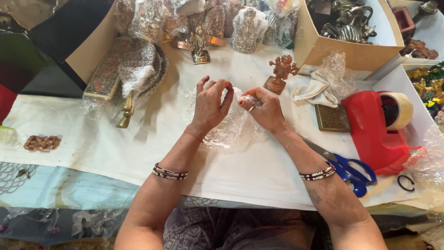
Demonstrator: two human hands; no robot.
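My left hand [210, 104] and my right hand [264, 109] meet over the middle of a white cloth [115, 143], both gripping a small object swathed in clear bubble wrap [233, 127]. The wrap hangs loose below my fingers and hides what is inside. My right fingers pinch the wrap's upper edge, and my left fingers curl around its left side. A small copper-coloured figurine [280, 71] stands just beyond my right hand.
A red tape dispenser [379, 129] and blue-handled scissors [349, 169] lie at right, beside a square brass plate [333, 118]. Several wrapped metal figures [247, 28] line the far edge. A cardboard box [347, 51] of brass figures stands far right. A brass bell [126, 111] lies left.
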